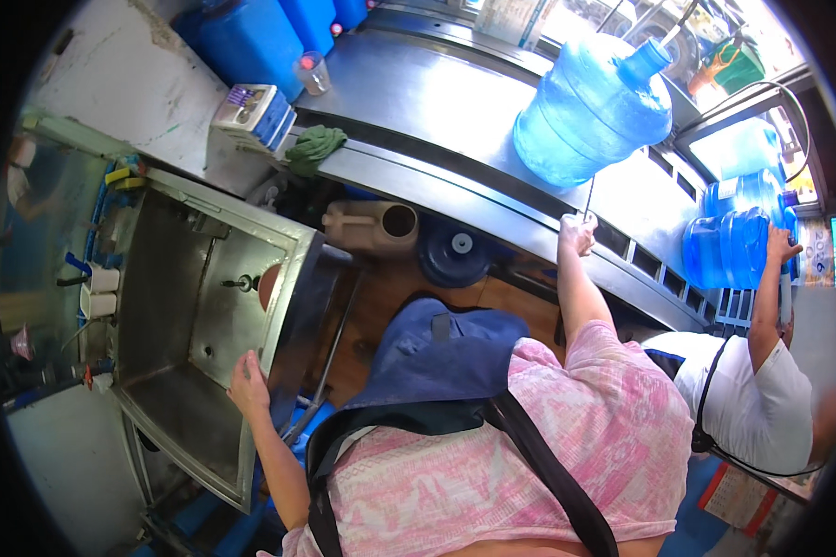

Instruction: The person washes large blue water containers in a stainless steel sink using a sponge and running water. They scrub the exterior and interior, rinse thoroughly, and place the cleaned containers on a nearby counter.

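Note:
My left hand (249, 388) is at the near right rim of a stainless steel sink (172, 269), its fingers stretched out and nothing in them. My right hand (578, 234) is closed at the edge of the steel counter (418, 93). A thin dark rod (591, 195) rises out of that fist toward the base of a large clear-blue water jug (593, 111). The jug stands on the counter, neck up and leaning to the right in view. What the lower end of the rod joins is hidden by my fingers.
A co-worker in a white shirt (752, 399) at the right has a hand on blue water jugs (736, 246). Blue jerrycans (241, 46), a plastic cup (313, 72), a small box (254, 116) and a green cloth (316, 148) are at the back left. A beige container (372, 227) lies below the counter.

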Available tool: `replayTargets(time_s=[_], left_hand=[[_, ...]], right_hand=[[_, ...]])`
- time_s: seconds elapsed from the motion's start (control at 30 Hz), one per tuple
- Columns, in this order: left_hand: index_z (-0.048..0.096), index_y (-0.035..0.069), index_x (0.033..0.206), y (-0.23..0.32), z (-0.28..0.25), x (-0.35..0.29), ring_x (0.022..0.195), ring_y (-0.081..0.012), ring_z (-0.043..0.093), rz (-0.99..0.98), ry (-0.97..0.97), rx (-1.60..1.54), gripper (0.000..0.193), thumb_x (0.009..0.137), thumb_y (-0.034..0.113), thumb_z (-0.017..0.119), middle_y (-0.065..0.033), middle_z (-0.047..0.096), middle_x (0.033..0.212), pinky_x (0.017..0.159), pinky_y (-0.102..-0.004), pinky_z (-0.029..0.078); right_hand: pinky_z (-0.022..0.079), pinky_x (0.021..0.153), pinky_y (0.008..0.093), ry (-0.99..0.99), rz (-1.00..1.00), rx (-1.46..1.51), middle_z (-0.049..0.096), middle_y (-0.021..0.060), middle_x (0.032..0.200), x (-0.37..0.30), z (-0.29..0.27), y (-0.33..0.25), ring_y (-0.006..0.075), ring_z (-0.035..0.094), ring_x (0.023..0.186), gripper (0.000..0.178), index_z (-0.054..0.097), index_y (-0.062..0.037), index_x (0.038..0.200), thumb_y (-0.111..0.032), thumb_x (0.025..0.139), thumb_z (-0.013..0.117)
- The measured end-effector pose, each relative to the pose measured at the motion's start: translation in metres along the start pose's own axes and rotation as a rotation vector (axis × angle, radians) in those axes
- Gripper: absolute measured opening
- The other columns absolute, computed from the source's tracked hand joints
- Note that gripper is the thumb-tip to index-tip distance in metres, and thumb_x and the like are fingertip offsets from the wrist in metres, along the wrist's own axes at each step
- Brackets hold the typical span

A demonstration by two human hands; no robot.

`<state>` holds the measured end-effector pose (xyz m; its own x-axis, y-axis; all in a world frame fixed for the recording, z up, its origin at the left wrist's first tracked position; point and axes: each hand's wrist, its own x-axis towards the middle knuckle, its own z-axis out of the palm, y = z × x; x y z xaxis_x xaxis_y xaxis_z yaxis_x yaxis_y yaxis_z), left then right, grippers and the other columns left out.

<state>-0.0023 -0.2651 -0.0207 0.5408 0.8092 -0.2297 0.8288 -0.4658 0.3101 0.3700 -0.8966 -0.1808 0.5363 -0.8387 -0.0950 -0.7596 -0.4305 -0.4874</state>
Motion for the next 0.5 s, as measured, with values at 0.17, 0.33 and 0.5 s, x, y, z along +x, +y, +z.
replayTargets(time_s=[0.17, 0.33, 0.5], left_hand=[[0.072, 0.002, 0.118, 0.004, 0.001, -0.002, 0.103, -0.0397, 0.067, -0.033, 0.029, -0.102, 0.060, 0.098, 0.056, 0.053, -0.0224, 0.072, 0.110, 0.089, -0.0435, 0.051], [0.072, 0.002, 0.118, 0.005, 0.002, -0.005, 0.105, -0.0403, 0.066, 0.019, 0.088, -0.086, 0.062, 0.098, 0.058, 0.052, -0.0226, 0.072, 0.111, 0.092, -0.0449, 0.050], [0.071, 0.006, 0.122, 0.006, 0.001, -0.006, 0.120, -0.0361, 0.060, -0.069, 0.104, 0.039, 0.064, 0.097, 0.062, 0.050, -0.0178, 0.069, 0.123, 0.108, -0.0487, 0.039]], right_hand=[[0.034, 0.112, 0.0601, 0.023, -0.010, -0.045, 0.050, 0.0143, 0.149, 0.097, -0.006, 0.000, 0.0376, 0.047, 0.136, 0.091, 0.039, -0.0138, 0.150, -0.056, 0.079, 0.076], [0.031, 0.114, 0.0591, 0.142, -0.103, 0.025, 0.030, 0.0166, 0.164, 0.109, 0.006, -0.008, 0.0367, 0.033, 0.147, 0.096, 0.025, -0.0118, 0.159, -0.060, 0.087, 0.066], [0.020, 0.117, 0.0658, 0.031, -0.262, 0.001, 0.013, 0.0256, 0.167, -0.027, 0.044, -0.018, 0.0400, 0.015, 0.154, 0.082, 0.018, -0.0131, 0.162, -0.047, 0.098, 0.056]])
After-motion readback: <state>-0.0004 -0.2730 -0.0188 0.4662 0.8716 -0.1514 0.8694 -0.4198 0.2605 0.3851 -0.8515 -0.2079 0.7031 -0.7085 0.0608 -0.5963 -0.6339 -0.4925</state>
